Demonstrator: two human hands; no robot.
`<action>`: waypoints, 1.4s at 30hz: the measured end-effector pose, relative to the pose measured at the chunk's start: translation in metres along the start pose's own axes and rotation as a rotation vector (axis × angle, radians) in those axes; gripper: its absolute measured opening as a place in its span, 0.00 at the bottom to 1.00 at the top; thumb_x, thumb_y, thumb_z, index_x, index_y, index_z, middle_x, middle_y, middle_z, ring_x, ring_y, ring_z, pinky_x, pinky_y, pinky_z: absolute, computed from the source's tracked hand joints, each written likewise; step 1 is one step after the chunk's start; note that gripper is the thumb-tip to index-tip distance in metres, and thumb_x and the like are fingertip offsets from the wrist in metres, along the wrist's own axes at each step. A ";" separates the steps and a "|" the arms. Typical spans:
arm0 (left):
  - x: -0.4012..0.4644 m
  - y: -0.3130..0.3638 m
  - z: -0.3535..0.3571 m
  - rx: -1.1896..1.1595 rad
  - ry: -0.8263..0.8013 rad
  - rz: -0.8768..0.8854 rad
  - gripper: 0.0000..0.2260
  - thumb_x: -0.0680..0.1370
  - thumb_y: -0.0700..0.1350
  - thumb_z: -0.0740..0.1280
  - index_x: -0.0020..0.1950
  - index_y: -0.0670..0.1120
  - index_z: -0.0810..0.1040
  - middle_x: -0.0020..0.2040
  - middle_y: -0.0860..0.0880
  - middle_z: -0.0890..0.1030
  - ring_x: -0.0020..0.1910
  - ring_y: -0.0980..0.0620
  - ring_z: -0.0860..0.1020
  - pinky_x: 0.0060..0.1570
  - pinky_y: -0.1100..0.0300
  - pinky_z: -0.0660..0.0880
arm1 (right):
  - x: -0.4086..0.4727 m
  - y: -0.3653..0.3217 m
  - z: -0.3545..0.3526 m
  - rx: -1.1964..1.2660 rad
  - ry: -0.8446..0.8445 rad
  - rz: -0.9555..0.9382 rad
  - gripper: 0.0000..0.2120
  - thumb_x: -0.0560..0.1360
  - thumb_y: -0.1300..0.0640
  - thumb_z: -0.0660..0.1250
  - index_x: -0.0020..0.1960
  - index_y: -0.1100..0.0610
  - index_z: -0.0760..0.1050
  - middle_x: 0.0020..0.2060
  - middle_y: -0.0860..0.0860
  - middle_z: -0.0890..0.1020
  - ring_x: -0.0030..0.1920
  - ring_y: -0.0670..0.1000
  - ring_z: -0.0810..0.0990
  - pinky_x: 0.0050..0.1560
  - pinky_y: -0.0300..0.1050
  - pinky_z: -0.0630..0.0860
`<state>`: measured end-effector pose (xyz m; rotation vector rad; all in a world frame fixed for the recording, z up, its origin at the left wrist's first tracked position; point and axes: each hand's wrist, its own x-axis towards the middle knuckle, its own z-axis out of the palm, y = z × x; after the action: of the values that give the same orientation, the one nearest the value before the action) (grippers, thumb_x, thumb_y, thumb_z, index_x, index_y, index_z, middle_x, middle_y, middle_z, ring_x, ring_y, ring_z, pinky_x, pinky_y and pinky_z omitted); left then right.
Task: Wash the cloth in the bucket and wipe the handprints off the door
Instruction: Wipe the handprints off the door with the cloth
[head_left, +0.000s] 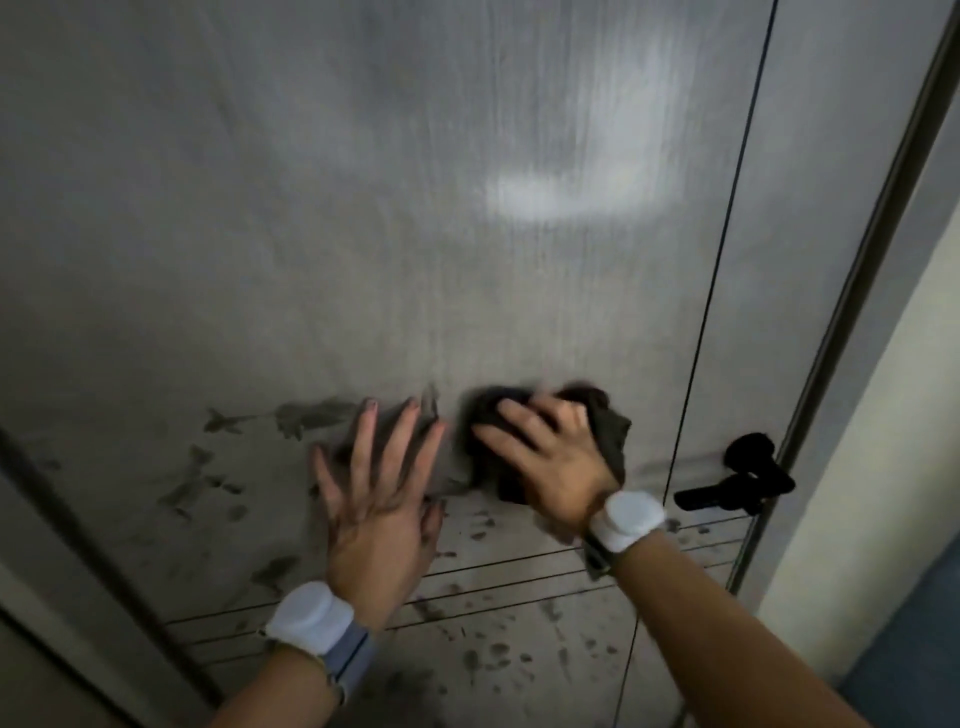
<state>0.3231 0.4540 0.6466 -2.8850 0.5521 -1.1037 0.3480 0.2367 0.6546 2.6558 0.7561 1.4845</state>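
I judge the wiping is about half done: the upper door (363, 208) looks streaky and clean, but many dark handprints (483, 660) are left below. My right hand (545, 452) presses the dark, crumpled cloth (608, 431) flat on the door, fingers straight; my left hand (379, 493) rests spread beside it.

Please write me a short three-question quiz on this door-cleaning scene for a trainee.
1. True or false: the left hand holds the cloth.
2. Where do most remaining dark marks lie: A above the hands, B beside and below the hands, C on the door handle?
3. Fill in: the right hand presses the cloth against the ____.

Key: 1 false, the left hand lies flat on the door with fingers spread; 2 B; 3 door.
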 end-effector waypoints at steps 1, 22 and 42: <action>0.000 -0.001 0.002 0.012 0.017 0.009 0.39 0.70 0.53 0.71 0.78 0.54 0.58 0.80 0.50 0.54 0.78 0.41 0.50 0.67 0.26 0.52 | -0.006 0.021 -0.006 -0.040 0.032 -0.005 0.22 0.71 0.56 0.65 0.65 0.52 0.73 0.60 0.58 0.80 0.55 0.64 0.76 0.52 0.61 0.76; 0.006 -0.014 -0.021 -0.195 0.020 0.002 0.33 0.75 0.45 0.63 0.78 0.53 0.56 0.79 0.52 0.56 0.78 0.47 0.55 0.67 0.37 0.62 | 0.050 -0.037 -0.007 0.029 0.216 0.470 0.34 0.61 0.55 0.74 0.66 0.50 0.72 0.61 0.58 0.69 0.58 0.61 0.66 0.58 0.66 0.69; -0.054 -0.180 -0.051 -0.245 -0.030 -0.184 0.33 0.72 0.45 0.68 0.76 0.52 0.62 0.77 0.45 0.59 0.77 0.40 0.54 0.66 0.32 0.60 | 0.108 -0.132 0.025 0.226 0.587 1.205 0.22 0.69 0.58 0.63 0.63 0.62 0.72 0.57 0.63 0.75 0.60 0.66 0.72 0.65 0.63 0.62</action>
<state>0.3103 0.6464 0.6729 -3.2156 0.4581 -1.0794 0.3617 0.4034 0.6964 2.9230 -1.0298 2.5255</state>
